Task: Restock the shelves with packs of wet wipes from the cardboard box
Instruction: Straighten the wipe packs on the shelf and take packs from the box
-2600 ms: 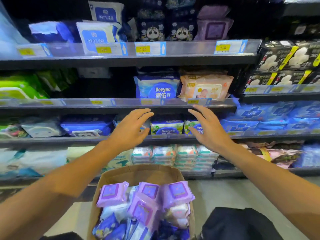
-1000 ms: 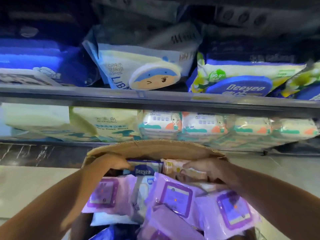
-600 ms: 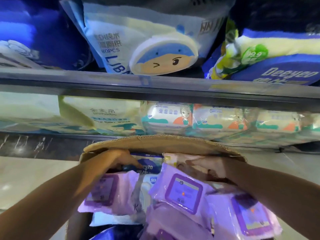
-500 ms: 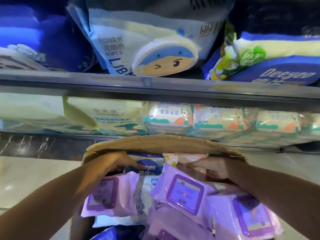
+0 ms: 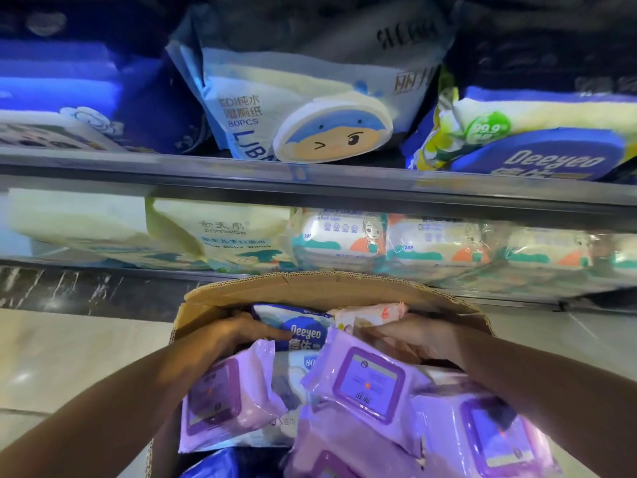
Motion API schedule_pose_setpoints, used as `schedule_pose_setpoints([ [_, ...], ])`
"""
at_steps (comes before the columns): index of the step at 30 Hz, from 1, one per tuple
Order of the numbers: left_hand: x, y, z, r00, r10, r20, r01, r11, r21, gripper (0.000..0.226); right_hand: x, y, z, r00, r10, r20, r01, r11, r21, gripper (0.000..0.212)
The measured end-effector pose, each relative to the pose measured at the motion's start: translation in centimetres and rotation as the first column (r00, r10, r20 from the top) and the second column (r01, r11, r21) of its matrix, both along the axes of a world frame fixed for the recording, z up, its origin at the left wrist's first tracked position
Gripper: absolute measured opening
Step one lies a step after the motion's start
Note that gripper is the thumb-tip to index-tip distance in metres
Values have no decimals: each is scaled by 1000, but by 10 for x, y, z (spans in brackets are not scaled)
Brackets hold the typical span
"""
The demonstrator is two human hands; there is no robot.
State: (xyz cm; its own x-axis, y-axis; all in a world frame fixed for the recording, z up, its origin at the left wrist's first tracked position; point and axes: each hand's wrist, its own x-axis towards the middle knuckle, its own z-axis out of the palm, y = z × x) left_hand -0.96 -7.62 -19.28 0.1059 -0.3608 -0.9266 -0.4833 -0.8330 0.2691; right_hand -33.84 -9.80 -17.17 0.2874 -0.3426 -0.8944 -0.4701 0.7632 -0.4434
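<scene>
The open cardboard box (image 5: 324,288) stands on the floor below me, full of wet-wipe packs. Both my hands reach into its far end. My left hand (image 5: 238,334) grips a blue-and-white Deeyeo pack (image 5: 300,326) by its left side, thumb across its front. My right hand (image 5: 417,334) holds a pale pink pack (image 5: 365,313) beside it, fingers curled under it. Several purple packs (image 5: 368,377) lie nearer me and hide the lower parts of both held packs.
Straight ahead, the lowest shelf holds cream baby-wipe packs (image 5: 220,232) and small white-and-orange packs (image 5: 344,236). The shelf rail (image 5: 310,181) above carries a large white pack with a cartoon lid (image 5: 310,108) and a Deeyeo pack (image 5: 537,139). Tiled floor (image 5: 69,357) lies left.
The view dropped from the shelves down to the box and both hands went into it. In the last second the Deeyeo and pink packs have come up slightly in my hands.
</scene>
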Motion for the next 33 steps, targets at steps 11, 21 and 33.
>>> schedule_pose_setpoints([
  [11, -25, 0, 46, 989, -144, 17, 145, 972, -186, 68, 14, 0, 46, 933, -3, -359, -59, 985, -162, 30],
  [21, -30, 21, 175, 981, -131, -141, 62, 909, -413, 51, -5, 26, 158, 944, 9, -330, -158, 889, -429, 60],
  [33, -32, 113, 334, 970, 36, -239, -201, 672, -713, 52, -51, 92, 315, 966, -218, -139, 47, 679, -733, 48],
])
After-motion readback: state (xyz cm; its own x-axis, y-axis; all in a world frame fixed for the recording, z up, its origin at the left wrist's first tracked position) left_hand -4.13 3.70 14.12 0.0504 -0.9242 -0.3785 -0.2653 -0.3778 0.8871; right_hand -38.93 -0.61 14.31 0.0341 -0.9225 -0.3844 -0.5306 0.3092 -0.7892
